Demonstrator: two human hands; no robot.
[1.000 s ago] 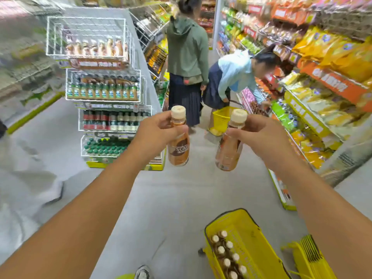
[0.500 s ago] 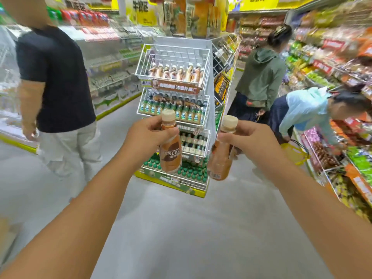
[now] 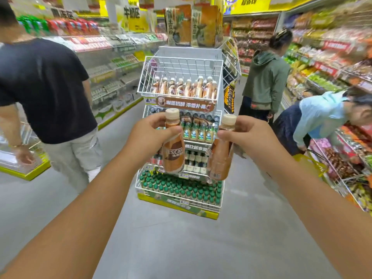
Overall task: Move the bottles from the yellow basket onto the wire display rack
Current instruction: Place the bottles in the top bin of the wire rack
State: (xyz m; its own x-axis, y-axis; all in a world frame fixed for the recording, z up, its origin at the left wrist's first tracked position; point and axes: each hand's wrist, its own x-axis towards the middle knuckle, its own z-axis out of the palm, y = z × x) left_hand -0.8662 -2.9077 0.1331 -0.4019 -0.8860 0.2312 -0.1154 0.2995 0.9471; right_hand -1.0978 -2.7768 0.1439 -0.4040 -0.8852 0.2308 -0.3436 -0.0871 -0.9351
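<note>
A supermarket aisle with a bare grey floor (image 3: 60,198) runs between stocked shelves on both sides, yellow signs overhead. Straight beyond both hands stands the white wire display rack (image 3: 180,125), four tiers deep on a yellow base. Its top tier (image 3: 181,71) carries a row of brown coffee bottles (image 3: 185,87) along the front, with open wire space above them. Green-capped bottles (image 3: 179,188) fill the bottom tier.

Open floor lies between the person and the rack. To the left of the left hand a person in a black T-shirt (image 3: 44,87) stands close by. To the right of the right hand stand a person in a green hoodie (image 3: 265,79) and a person in a pale blue top (image 3: 318,115), bent towards the shelving.

The left hand (image 3: 147,137) grips the neck of a Nescafé coffee bottle (image 3: 173,150), upright, cream cap on top. The right hand (image 3: 249,135) pinches a second coffee bottle (image 3: 220,156) by its neck, slightly tilted. Both bottles hang in front of the rack's middle tiers, side by side and apart, short of the rack.
</note>
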